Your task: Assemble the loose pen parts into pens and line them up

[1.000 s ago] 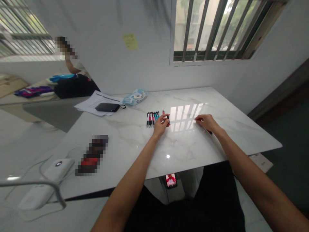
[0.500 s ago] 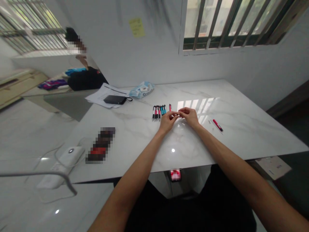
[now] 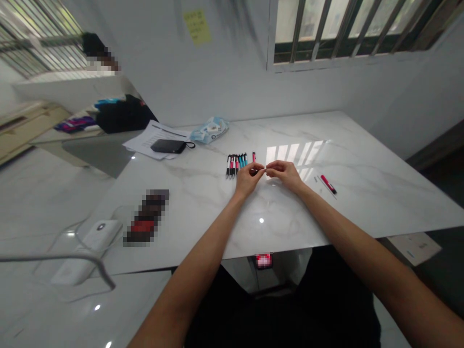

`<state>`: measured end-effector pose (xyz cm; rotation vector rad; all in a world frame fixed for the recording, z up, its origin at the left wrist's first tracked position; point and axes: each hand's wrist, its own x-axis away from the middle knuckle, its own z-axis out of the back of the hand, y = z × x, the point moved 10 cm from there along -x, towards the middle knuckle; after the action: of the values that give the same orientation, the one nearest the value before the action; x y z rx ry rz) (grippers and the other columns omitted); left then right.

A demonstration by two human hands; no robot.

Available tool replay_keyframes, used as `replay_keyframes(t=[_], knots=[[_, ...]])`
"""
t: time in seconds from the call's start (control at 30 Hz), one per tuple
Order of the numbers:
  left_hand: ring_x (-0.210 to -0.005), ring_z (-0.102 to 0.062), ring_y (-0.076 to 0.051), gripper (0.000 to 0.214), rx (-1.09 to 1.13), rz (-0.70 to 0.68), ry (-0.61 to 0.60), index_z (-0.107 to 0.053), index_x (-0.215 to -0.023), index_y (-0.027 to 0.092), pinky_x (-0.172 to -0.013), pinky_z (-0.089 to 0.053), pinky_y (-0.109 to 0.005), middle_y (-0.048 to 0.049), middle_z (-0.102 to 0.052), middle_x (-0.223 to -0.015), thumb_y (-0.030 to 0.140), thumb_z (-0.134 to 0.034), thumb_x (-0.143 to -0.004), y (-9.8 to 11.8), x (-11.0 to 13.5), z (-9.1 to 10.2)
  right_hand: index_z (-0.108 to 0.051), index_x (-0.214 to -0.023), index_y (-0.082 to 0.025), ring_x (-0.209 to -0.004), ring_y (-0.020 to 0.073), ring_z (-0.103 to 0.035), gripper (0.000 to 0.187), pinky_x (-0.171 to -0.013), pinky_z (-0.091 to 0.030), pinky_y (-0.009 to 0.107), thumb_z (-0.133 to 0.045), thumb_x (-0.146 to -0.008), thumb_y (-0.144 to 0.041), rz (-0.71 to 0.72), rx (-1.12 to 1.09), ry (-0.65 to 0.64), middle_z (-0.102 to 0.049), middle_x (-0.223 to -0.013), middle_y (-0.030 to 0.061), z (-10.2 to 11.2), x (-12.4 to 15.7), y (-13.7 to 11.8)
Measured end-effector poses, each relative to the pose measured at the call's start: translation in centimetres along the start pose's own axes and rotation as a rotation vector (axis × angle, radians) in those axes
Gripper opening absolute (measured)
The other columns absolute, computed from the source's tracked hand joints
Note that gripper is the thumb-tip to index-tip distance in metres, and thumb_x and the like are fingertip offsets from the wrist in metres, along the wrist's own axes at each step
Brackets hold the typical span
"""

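Note:
Over the marble-patterned table (image 3: 286,212), my left hand (image 3: 248,179) and my right hand (image 3: 286,173) meet fingertip to fingertip. Both are closed in a pinch, and whatever sits between the fingertips is too small to make out. A row of several pens (image 3: 235,164), black, red and teal, lies just behind my left hand. One red pen part (image 3: 254,156) is set apart at the right of that row, partly behind the fingers. Right of my right hand lies a red and black pen barrel (image 3: 328,184), with a thin refill (image 3: 327,187) and tiny pieces beside it.
Papers (image 3: 145,140) with a black pouch (image 3: 168,146) on them and a blue-white packet (image 3: 210,130) lie along the wall. At left are a blurred-out dark and red object (image 3: 147,217), a white power strip (image 3: 89,251) and a grey cable (image 3: 72,257). Another person (image 3: 119,108) sits at the far left.
My fingertips stay together, with slight shifts of the fingers. The whole view has tilted a little downward, and the pens and loose parts lie as before.

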<state>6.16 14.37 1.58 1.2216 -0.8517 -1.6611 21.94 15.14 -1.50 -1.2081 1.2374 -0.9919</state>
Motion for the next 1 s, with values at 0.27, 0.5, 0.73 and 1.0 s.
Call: replay_keyframes(t=[0.27, 0.5, 0.73, 1.0], knots=[[-0.079, -0.073, -0.018, 0.02, 0.081, 0.027, -0.029, -0.077, -0.089, 0.019, -0.074, -0.055, -0.03, -0.0054, -0.079, -0.087, 0.037, -0.079, -0.081, -0.1, 0.2, -0.3, -0.078, -0.083, -0.016, -0.069, 0.0172, -0.068, 0.037, -0.073, -0.057, 0.033, -0.087, -0.068, -0.048, 0.0, 0.033, 0.042, -0.075, -0.073, 0.0049, 0.3, 0.0, -0.4], [-0.082, -0.074, -0.02, 0.023, 0.067, 0.029, -0.038, -0.079, -0.09, 0.019, -0.076, -0.057, -0.031, -0.0064, -0.079, -0.089, 0.04, -0.081, -0.08, -0.5, 0.2, -0.4, -0.081, -0.084, -0.016, -0.067, 0.0175, -0.066, 0.035, -0.068, -0.054, 0.032, -0.083, -0.073, -0.049, 0.027, 0.127, 0.045, -0.073, -0.069, 0.0047, 0.4, -0.1, -0.6], [-0.084, -0.074, -0.02, 0.024, 0.098, 0.017, 0.001, -0.079, -0.09, 0.018, -0.082, -0.058, -0.033, -0.0067, -0.079, -0.09, 0.038, -0.081, -0.079, -1.2, -0.2, 0.1, -0.083, -0.1, -0.018, -0.077, 0.0186, -0.07, 0.035, -0.077, -0.055, 0.033, -0.082, -0.072, -0.037, 0.001, 0.129, -0.04, -0.08, -0.089, 0.0071, 0.1, -0.1, -0.2], [-0.085, -0.076, -0.022, 0.027, 0.066, -0.016, 0.002, -0.078, -0.093, 0.019, -0.083, -0.061, -0.036, -0.0065, -0.08, -0.091, 0.041, -0.083, -0.078, -0.8, -0.1, 0.4, -0.082, -0.097, -0.017, -0.068, 0.0174, -0.066, 0.031, -0.067, -0.052, 0.029, -0.074, -0.082, -0.043, 0.077, 0.273, -0.048, -0.076, -0.076, 0.0056, -0.1, 0.0, -0.8]])
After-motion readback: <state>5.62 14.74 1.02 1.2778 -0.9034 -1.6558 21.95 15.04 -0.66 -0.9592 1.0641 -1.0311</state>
